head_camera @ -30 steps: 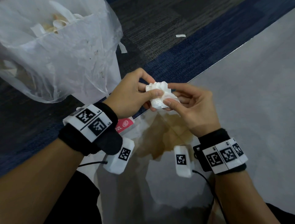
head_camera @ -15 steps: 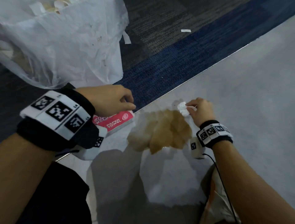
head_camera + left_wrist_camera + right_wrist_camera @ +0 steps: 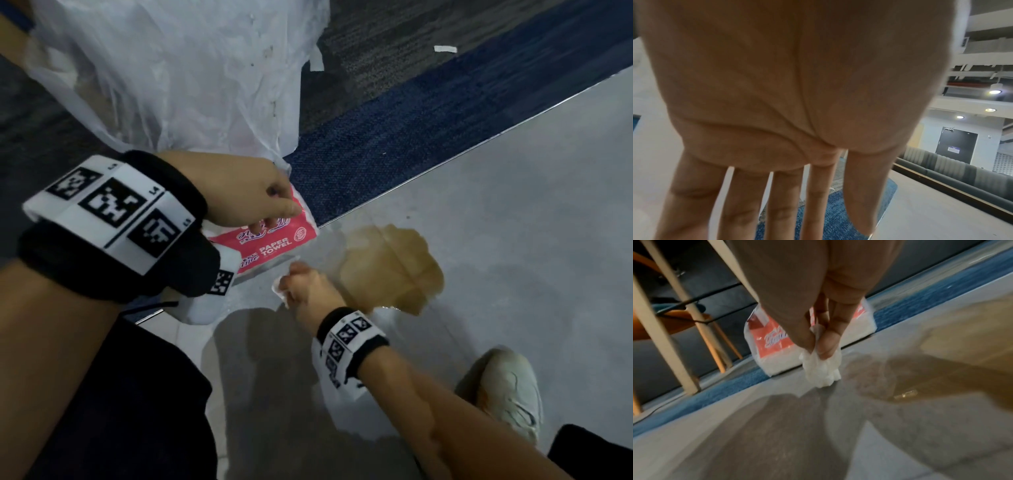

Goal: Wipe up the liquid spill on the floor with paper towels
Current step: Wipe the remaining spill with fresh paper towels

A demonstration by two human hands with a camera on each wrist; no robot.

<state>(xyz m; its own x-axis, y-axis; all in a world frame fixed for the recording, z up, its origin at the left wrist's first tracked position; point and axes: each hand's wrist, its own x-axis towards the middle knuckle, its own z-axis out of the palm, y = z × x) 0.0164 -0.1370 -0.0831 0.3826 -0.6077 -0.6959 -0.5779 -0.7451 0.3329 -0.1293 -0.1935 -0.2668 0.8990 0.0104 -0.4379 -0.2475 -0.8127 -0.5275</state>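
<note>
A brown liquid spill (image 3: 390,270) lies on the grey floor (image 3: 513,205). My right hand (image 3: 303,279) pinches a crumpled white paper towel (image 3: 278,291) and holds it down on the floor at the spill's left edge. The right wrist view shows the paper towel wad (image 3: 822,371) touching the floor, held between thumb and fingers (image 3: 828,344), with the spill (image 3: 941,369) to its right. My left hand (image 3: 263,202) hovers over a red paper towel pack (image 3: 274,245); its fingers (image 3: 744,203) are straight and hold nothing.
A large white plastic bag (image 3: 188,75) stands on the dark carpet behind the pack. A blue carpet strip (image 3: 411,137) borders the grey floor. My white shoe (image 3: 507,387) is at the lower right. Chair legs (image 3: 663,321) stand behind the pack.
Both hands held the towel wad in the air; the left let go and moved over the pack. The right carried the wad down to the spill's far edge, then to its left edge.
</note>
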